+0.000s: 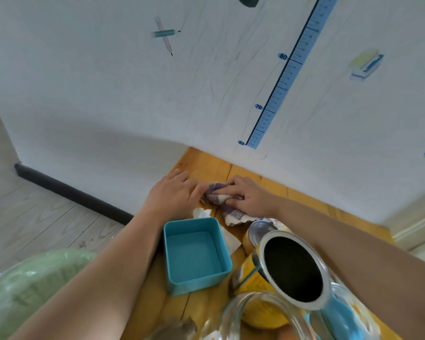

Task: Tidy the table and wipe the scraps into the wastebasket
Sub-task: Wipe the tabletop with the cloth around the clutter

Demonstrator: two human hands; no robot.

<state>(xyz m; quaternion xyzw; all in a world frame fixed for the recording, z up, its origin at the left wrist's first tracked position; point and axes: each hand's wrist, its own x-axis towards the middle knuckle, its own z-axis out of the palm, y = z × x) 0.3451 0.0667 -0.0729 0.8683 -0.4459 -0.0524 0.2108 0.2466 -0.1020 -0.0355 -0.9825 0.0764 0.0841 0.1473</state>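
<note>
Bare wooden surface point(206, 165) stretches from the teal box point(194, 251) to the wall; its left edge runs just left of the box, the green wastebasket point(35, 278) beyond it. Just past the box the bunched cloth point(214, 196) slants far-left to near-right — right hand point(250, 196) curled over it, left hand point(174, 190) touching its end, grip unclear.

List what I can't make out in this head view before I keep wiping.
Tabletop under the cloth: covered by it and the right hand, so any scraps there are unseen.
Left hand: its fingers end at the cloth's edge with the tips hidden, so the grip is unclear.
Green bin: cut off by the left and bottom edges and partly behind the left forearm.
Glass jar: blurred and cut off by the bottom edge, so its contents are unreadable.
</note>
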